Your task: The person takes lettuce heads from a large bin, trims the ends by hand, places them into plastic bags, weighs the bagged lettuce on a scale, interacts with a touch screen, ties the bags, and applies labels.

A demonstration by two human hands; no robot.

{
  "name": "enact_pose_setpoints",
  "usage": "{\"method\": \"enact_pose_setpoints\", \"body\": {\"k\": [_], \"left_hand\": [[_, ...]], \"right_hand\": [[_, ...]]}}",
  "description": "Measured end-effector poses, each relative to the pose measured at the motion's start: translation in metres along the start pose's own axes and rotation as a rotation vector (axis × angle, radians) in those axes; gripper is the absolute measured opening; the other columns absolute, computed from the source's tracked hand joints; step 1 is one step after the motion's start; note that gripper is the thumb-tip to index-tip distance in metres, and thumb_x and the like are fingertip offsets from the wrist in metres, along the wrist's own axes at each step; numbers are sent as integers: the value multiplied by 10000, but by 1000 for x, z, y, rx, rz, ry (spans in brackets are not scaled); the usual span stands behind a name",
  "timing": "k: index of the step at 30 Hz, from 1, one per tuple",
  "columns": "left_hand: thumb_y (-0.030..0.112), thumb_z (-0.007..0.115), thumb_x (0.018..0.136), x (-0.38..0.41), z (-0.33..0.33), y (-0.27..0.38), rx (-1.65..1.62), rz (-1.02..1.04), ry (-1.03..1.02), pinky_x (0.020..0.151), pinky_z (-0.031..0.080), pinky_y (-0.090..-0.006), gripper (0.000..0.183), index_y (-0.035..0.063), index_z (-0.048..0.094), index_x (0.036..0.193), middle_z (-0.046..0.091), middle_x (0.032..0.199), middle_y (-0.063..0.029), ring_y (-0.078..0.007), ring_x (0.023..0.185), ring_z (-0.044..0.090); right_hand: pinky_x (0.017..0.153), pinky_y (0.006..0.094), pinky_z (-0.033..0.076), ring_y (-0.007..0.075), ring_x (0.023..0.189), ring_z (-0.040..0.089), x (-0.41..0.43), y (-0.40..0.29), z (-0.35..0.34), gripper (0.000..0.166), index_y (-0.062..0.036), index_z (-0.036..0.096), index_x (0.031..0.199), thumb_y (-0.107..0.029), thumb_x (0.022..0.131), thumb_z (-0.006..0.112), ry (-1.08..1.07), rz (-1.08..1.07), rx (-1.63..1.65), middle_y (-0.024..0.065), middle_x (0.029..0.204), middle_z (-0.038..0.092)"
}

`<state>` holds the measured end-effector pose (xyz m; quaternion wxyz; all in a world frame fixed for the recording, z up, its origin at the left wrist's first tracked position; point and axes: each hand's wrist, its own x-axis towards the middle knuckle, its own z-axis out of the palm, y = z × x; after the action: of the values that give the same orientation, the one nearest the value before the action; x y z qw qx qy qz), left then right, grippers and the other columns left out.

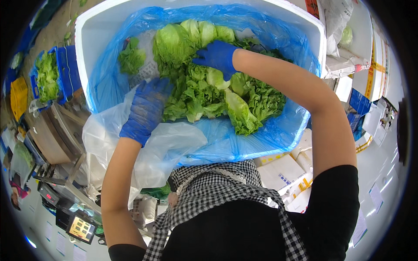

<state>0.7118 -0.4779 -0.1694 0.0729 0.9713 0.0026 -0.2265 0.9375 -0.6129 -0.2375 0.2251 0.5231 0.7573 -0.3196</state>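
A white foam box [83, 53] lined with blue plastic film [215, 132] is in front of me. Heads of green lettuce [173, 42] fill its middle and right side. My right hand [218, 58], in a blue glove, reaches over the lettuce with thumb and fingers spread, nothing plainly gripped. At the pile's left edge is my left hand [148, 106], also gloved in blue. Its fingertips meet the leaves, and whether they grip any is hidden. Under and beside that wrist, a clear plastic bag [169, 140] drapes over the box's near edge. A separate leafy bunch [132, 57] lies farther left inside the box.
A blue crate [68, 71] of leafy greens stands to the left, near a yellow container [18, 98]. Lower left are a lit screen [81, 228] and a person [19, 191] at a distance. White boxes [281, 173] are stacked beneath on the right.
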Motion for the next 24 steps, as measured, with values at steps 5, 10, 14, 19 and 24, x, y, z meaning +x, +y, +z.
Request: {"method": "enact_pose_setpoints", "body": {"k": [5,10,14,19,24], "left_hand": [[167,575,762,-27,-8,10,-350,17,30,961,351,-387,469,107,504,1222,526,1213,-115,-294,1095,492],[281,616,748,-82,-81,25,-446,-27,56,987,321,-382,616,136,411,1310,429,1312,-101,-277,1145,438],[203,638,693,-116,-71,28,-189,-148,-11,981,319,-383,707,149,368,1344,357,1370,-85,-268,1186,396],[21,529,653,-116,-78,34,-365,-284,278,874,428,-362,660,113,435,1299,495,1256,-122,-293,1074,509],[-42,373,672,-81,-137,60,-494,-334,711,1000,335,-369,655,49,391,1321,445,1310,-154,-320,1222,401]], "right_hand": [[902,397,387,273,1025,494,-27,-8,-4,928,-109,349,1338,-374,570,797,1,153,-98,112,1058,544],[964,397,353,256,1096,472,-86,-3,-4,854,-87,408,1290,-351,572,790,486,236,-4,108,1092,540],[1013,394,340,258,1188,439,-142,-32,13,781,-66,409,1286,-266,633,788,1067,285,1360,101,1305,432],[920,509,419,334,1094,496,-157,-93,-5,662,-40,377,1279,-529,838,447,1280,-600,2630,168,1206,493],[832,532,451,298,875,564,-155,-89,6,583,-38,388,1273,-448,864,455,1553,-739,2551,160,1053,547]]}}
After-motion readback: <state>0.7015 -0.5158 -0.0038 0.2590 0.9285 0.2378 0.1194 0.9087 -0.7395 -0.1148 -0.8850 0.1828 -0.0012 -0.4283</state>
